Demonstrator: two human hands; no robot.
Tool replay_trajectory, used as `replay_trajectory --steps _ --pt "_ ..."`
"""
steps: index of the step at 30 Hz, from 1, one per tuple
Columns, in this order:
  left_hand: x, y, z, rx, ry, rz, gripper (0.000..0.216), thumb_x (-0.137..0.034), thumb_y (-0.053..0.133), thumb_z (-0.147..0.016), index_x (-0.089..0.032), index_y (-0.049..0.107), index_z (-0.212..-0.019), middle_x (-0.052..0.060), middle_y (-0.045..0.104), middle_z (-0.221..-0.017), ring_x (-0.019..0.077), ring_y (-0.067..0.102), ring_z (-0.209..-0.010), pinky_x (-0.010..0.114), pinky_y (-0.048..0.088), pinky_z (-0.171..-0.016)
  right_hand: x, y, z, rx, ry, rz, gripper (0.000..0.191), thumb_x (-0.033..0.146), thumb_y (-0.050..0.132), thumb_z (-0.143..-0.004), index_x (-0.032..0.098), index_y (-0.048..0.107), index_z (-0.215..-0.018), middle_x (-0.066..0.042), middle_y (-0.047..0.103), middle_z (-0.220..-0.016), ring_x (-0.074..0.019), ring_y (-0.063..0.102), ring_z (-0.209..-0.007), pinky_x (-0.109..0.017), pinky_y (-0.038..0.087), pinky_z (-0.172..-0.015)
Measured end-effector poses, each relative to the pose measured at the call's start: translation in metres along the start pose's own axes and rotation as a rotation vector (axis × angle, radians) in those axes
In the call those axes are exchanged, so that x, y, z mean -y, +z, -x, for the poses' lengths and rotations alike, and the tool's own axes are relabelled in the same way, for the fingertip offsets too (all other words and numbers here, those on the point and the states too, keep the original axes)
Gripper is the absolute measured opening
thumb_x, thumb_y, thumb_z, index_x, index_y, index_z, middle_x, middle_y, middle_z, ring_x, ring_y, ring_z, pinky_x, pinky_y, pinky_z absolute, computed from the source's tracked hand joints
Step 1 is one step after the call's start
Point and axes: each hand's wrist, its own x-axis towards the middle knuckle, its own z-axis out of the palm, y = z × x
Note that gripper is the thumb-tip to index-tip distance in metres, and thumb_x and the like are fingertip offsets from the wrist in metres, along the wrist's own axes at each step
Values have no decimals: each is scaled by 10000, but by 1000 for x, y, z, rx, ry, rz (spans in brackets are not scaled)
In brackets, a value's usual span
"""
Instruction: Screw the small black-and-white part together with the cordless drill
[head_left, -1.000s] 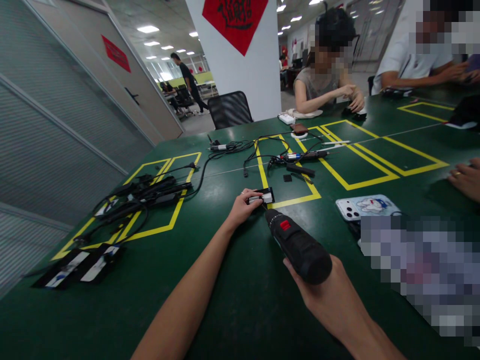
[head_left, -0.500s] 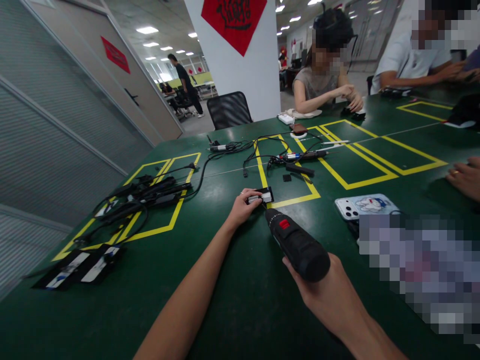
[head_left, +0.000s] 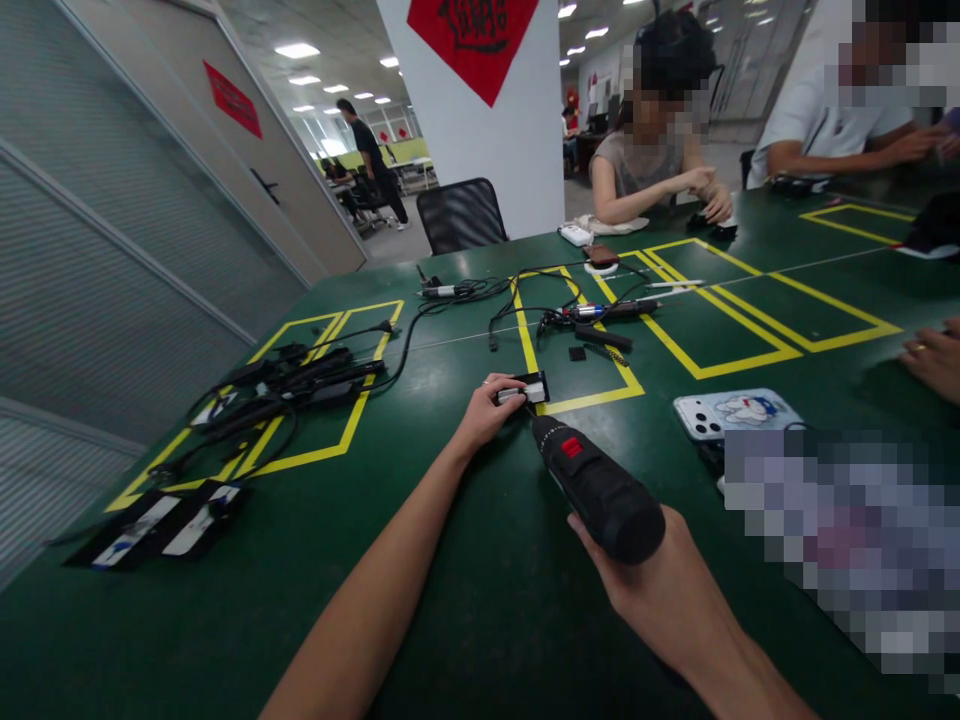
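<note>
my right hand (head_left: 660, 580) is clamped round one black drill (head_left: 596, 490), thumb along its left side; my other fingers on that side are hidden under the body. my left hand (head_left: 491, 408) is closed over the left end of one small black-and-white piece (head_left: 534, 387), thumb and fingers together on it, a ring on one finger. the piece lies on the green table (head_left: 450, 560), ahead of me, at the near left corner of a yellow taped outline. it is a flat black base with a pale block on top, its left end covered by my fingers. the drill's thin bit points at its near edge; i can't tell whether they touch. the drill has one red switch on top.

beyond the piece i count one small black square (head_left: 577, 354), one black bar (head_left: 604, 338) and one pen-like tool (head_left: 589, 311) with a blue band. to my left are two black panels with white strips (head_left: 139, 530), near a heap of black cables (head_left: 292, 390) too tangled to count. to my right lies one phone (head_left: 739, 413), and past it another person's hand (head_left: 934, 360).
</note>
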Motion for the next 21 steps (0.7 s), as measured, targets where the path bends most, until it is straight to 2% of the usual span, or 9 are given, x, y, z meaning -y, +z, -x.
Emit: replay_trajectory --steps 7,13,21 --pt "-2 -1 0 10 3 1 197 -297 631 -823 -223 707 -990 62 647 -1073 228 550 -1141 372 412 -1011 3 -1 -1 8 -14 -12 117 136 544 -793 204 630 -834 -19 683 -749 -167 650 -617 -262 499 -537" --pt "-2 0 0 3 -22 8 196 -305 636 -815 -223 712 -976 62 640 -1081 236 553 -1139 380 427 -999 1 -1 0 -15 -28 3 112 127 544 -783 204 625 -792 -9 658 -671 -181 655 -613 -266 494 -532" --pt "2 0 1 13 -3 6 197 -293 638 -818 -215 709 -984 65 644 -1067 233 550 -1140 380 412 -1008 -2 1 0 2 -11 7 153 119 539 -781 198 629 -877 -20 677 -775 -167 646 -642 -262 486 -553"
